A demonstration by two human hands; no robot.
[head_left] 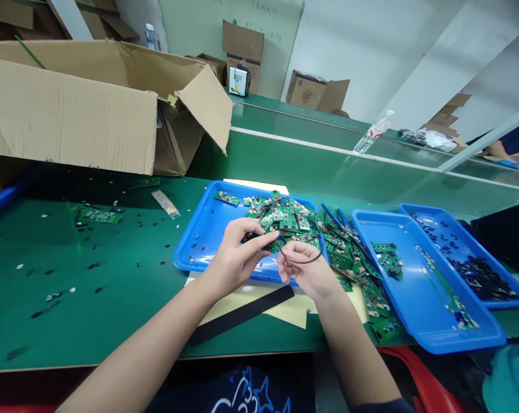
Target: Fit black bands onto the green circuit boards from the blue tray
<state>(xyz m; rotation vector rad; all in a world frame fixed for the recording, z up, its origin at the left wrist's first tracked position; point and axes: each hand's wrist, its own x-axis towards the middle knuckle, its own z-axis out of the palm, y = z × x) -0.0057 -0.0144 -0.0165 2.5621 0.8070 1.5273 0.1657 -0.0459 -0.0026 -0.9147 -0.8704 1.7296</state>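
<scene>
Over the near side of a blue tray [203, 229], my left hand [235, 249] is closed, thumb and fingers pinching what looks like a small green circuit board, mostly hidden by the fingers. My right hand [304, 267] is closed on a thin dark strip [313, 259], which bends in a loop out past the fingers. One end of the strip comes near my left fingertips; I cannot tell whether they touch. Behind both hands, a heap of green circuit boards [291, 218] fills the right part of the tray.
More boards [354, 258] spill between the trays. A second blue tray [431, 310] and a third [495, 275] with black parts stand right. A flat black strip [246, 312] lies in front. Small dark bits dot the table left, below a large cardboard box [70, 115]. A bottle [373, 133] stands behind.
</scene>
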